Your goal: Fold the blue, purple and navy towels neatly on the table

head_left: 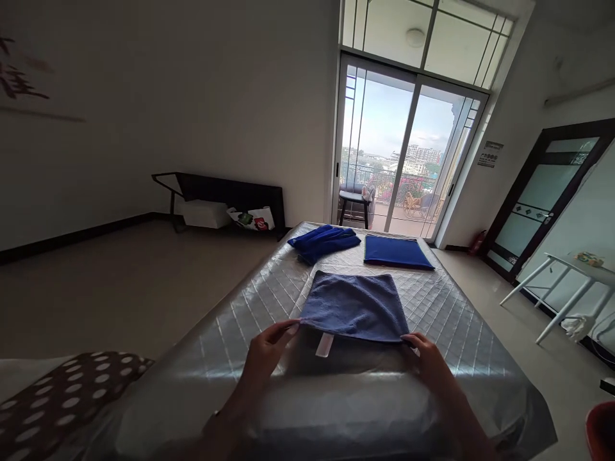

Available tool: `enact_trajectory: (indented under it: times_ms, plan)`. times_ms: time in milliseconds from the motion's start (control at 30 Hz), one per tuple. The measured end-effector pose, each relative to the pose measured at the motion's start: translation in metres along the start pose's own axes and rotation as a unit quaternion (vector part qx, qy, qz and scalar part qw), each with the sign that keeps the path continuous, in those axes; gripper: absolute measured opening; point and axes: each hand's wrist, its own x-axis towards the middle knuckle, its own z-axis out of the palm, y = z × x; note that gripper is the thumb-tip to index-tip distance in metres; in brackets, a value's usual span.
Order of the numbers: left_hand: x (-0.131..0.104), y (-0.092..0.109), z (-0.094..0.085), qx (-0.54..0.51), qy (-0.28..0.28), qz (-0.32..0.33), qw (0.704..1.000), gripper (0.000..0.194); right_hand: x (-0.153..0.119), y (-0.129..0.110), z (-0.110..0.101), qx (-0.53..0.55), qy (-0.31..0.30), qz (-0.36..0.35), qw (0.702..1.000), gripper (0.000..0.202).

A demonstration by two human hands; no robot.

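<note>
A greyish-blue towel [355,304] lies spread on the silver quilted table cover [254,314], its near edge lifted a little. My left hand [270,349] pinches the near left corner between thumb and fingers. At the near right corner, my right hand [425,355] grips the cloth the same way. A pale tag [325,345] hangs from the near edge between my hands. Beyond the towel, a loose heap of bright blue cloths [323,243] sits to the left. A flat, folded blue cloth [398,251] lies to the right of that heap.
A brown polka-dot fabric [72,397] is at the lower left. Against the wall stands a black rack [230,191] with a white box [205,214] beneath. A white stool [579,269] and a red container [600,432] stand at the right. Sliding glass doors [408,147] are behind the table.
</note>
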Motion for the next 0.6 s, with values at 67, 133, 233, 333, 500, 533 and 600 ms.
enact_trajectory:
  times_ms: [67, 133, 233, 333, 500, 533, 600]
  plan:
    - [0.001, -0.003, 0.000, -0.006, -0.004, 0.027, 1.000, 0.053, 0.002, 0.004, 0.000, 0.004, 0.024, -0.024, 0.999, 0.030]
    - [0.001, -0.004, -0.001, 0.000, 0.000, 0.075, 0.997, 0.051, 0.005, 0.008, 0.000, -0.009, 0.062, -0.053, 0.997, 0.029]
    - [0.004, 0.003, -0.004, 0.097, 0.036, 0.179, 0.978, 0.041, 0.012, 0.006, -0.005, -0.039, 0.114, -0.095, 0.988, 0.019]
    - [0.011, 0.017, -0.013, 0.221, 0.058, 0.286, 0.930, 0.040, 0.018, -0.007, -0.019, -0.072, 0.130, -0.130, 0.980, 0.020]
    - [0.025, 0.051, -0.030, 0.336, 0.059, 0.375, 0.862, 0.056, 0.029, -0.036, -0.058, -0.086, 0.137, -0.183, 0.970, 0.027]
    - [0.027, 0.060, -0.033, 0.353, 0.057, 0.382, 0.852, 0.057, 0.031, -0.041, -0.067, -0.082, 0.138, -0.191, 0.968, 0.026]
    - [0.030, 0.078, -0.038, 0.379, 0.050, 0.397, 0.835, 0.057, 0.037, -0.050, -0.085, -0.074, 0.138, -0.196, 0.968, 0.025]
